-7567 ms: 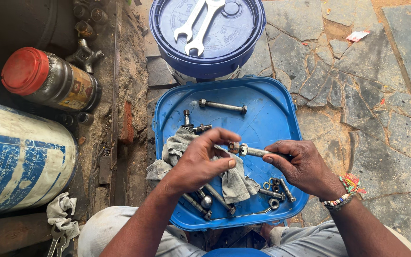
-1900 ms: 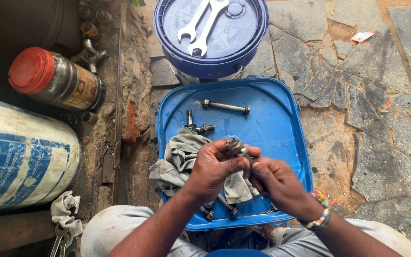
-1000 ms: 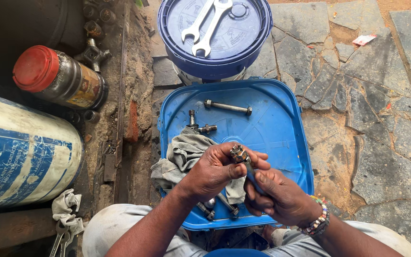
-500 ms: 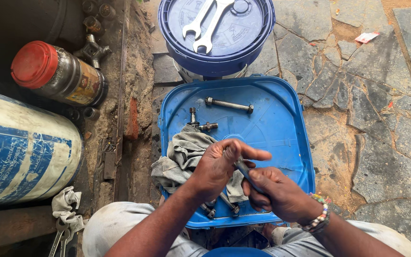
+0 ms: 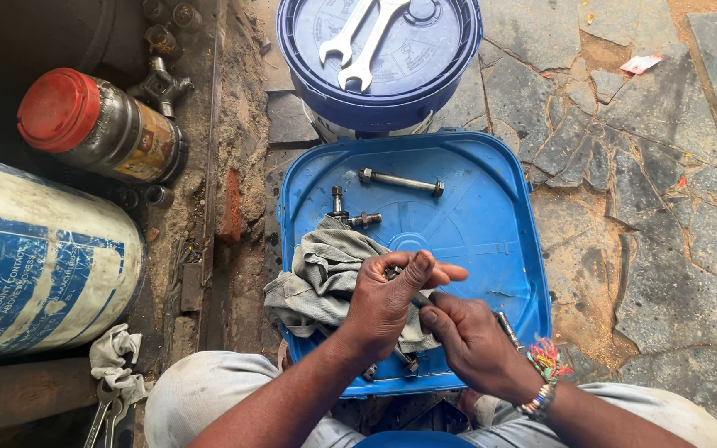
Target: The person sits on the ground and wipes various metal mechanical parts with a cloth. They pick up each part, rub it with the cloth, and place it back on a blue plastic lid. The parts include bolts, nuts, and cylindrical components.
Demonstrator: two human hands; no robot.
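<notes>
- Drum (image 5: pixel 39 265), white and blue, lies on its side far to the left of the hands, with a red-capped canister (image 5: pixel 97 133) beyond it and a white rag (image 5: pixel 114 357) with spanner ends below.
- Grey cloth (image 5: pixel 325 274) sits bunched on the blue tray lid (image 5: pixel 491 207), touching the left hand's knuckles; a short bolt (image 5: pixel 357 220) lies just above it.
- Left hand (image 5: pixel 387 303) is clenched around a dark metal bolt part (image 5: pixel 396 272), thumb stretched over its top. Only a small bit shows, so its exact kind cannot be told.
- Right hand (image 5: pixel 475 340) pinches the lower end of the same part, fingers curled; both hands meet over the tray's near half.
- To work it well, in my judgement: brace the part with the left hand, twist with the right, and stay over the tray so loose pieces drop in.
- Long bolt (image 5: pixel 400 181) lies well beyond the hands; two spanners (image 5: pixel 358 41) rest on the blue bucket lid (image 5: pixel 379 58) farther off.
- Compared with seconds earlier, the hands have drawn together: then the right held the part out to the side.
</notes>
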